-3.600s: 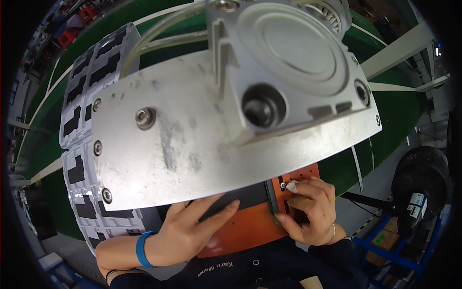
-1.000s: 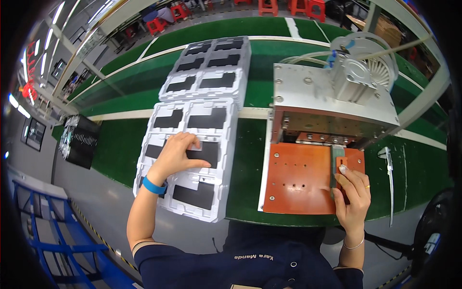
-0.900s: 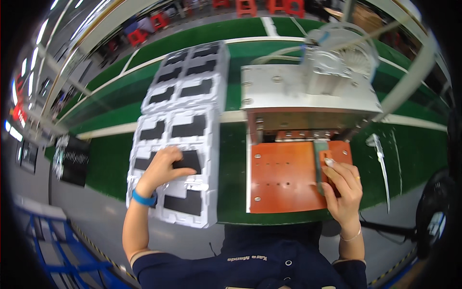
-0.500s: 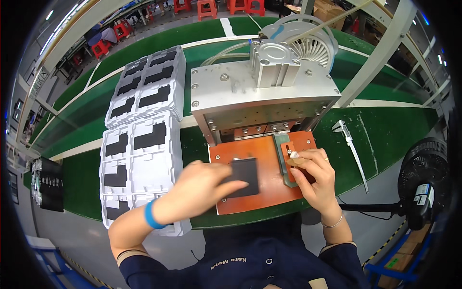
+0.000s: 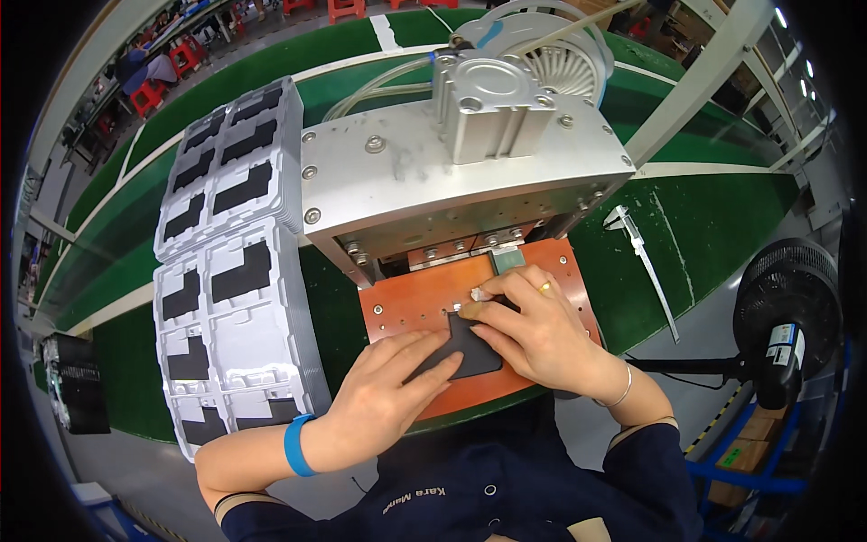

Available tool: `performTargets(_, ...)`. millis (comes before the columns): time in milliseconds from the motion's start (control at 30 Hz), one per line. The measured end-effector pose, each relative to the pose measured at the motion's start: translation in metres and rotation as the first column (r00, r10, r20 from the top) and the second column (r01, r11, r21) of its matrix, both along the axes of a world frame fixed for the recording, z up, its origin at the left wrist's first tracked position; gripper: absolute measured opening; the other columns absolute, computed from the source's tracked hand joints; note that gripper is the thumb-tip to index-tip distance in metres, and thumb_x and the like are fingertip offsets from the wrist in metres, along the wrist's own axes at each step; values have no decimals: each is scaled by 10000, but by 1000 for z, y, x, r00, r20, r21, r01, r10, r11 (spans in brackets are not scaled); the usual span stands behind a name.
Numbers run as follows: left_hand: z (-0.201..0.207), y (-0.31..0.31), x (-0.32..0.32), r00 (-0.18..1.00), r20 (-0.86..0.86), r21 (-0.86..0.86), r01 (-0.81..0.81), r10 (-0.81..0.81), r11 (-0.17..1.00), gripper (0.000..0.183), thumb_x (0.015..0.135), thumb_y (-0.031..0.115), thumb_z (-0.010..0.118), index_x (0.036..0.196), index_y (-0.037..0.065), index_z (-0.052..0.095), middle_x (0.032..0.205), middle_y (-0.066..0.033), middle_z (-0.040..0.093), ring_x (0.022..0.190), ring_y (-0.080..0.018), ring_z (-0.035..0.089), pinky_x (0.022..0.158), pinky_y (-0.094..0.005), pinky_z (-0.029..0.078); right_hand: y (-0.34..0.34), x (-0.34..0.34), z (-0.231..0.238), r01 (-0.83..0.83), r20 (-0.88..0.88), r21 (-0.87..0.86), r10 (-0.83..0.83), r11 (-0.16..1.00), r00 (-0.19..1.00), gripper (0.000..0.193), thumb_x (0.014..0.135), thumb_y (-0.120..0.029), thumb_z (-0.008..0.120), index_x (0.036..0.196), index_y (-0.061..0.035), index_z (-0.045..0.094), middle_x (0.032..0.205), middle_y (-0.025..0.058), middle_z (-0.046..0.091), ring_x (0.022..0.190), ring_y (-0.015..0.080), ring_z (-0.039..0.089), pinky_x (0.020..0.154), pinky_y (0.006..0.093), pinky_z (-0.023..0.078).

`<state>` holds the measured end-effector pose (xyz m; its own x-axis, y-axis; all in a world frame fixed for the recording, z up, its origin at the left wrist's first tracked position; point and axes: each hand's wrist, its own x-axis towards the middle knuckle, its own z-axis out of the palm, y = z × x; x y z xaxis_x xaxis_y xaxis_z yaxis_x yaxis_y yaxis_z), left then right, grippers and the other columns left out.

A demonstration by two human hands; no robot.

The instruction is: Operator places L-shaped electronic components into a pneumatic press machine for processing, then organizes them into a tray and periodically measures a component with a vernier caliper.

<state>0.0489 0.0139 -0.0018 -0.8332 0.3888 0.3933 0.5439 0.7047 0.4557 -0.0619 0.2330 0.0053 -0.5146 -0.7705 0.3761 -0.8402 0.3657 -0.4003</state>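
A black flat piece [image 5: 474, 354] with a straight lower edge lies tilted over the orange plate [image 5: 411, 312] of a metal press. My left hand [image 5: 384, 384] grips its left side, with the thumb on top. At the piece's upper edge, next to a small silvery tab [image 5: 456, 310], my right hand [image 5: 533, 330] is closed, fingertips together. A small whitish bit [image 5: 479, 294] shows at its fingertips; its kind is unclear. Behind the right fingers, a green block [image 5: 508, 260] on the plate is partly hidden by that hand.
The press [image 5: 461, 172] stands right behind the plate. Stacked white trays [image 5: 275, 339] with black pieces are at the left. A caliper [image 5: 646, 262] lies on the green bench [image 5: 713, 235] at the right, near a black fan [image 5: 784, 307]. Red stools [image 5: 185, 59] stand far back.
My left hand has brought the black piece rightward to the right hand. The right hand has moved left from the green block to the piece's upper edge. The view has shifted slightly.
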Motion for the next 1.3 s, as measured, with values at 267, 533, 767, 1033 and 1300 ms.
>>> performTargets(267,-2,-6,-4,997,16,15,76,-76,997,448,731,62,680,1177,20,700,1262,-209,587,1071,-335,593,898,-406,538,-13,4,2,111,-156,52,-102,992,982,252,798,-125,760,1038,-72,702,1136,70,617,1126,268,552,1015,467,439)
performTargets(533,-1,-6,-5,997,9,31,79,-80,996,454,716,57,688,1168,18,704,1242,-213,580,1063,-331,575,891,-402,537,4,-2,-7,11,-64,-139,-20,990,998,241,768,12,713,993,-40,641,1039,74,695,1031,277,629,960,441,486)
performTargets(767,2,-4,-4,997,38,31,70,-71,997,476,697,15,691,1173,25,704,1249,-219,573,1056,-343,565,905,-404,523,-3,1,5,118,-193,9,-114,993,975,235,809,11,681,1037,-43,657,1103,85,698,1081,282,624,990,450,468)
performTargets(1033,3,-2,-11,998,54,30,39,-40,999,523,685,-50,659,1203,8,689,1261,-228,567,1073,-360,551,924,-416,508,32,9,2,172,-102,-132,-186,976,977,272,761,-51,779,1019,-53,691,1259,121,654,1100,322,591,922,396,500)
performTargets(1300,1,3,-36,999,41,10,-5,4,1000,476,705,-26,679,1179,6,711,1266,-218,576,1067,-352,553,927,-403,502,36,12,-2,96,-82,23,-94,995,992,411,763,-241,809,1139,-105,717,1327,58,620,1150,253,573,915,364,499)
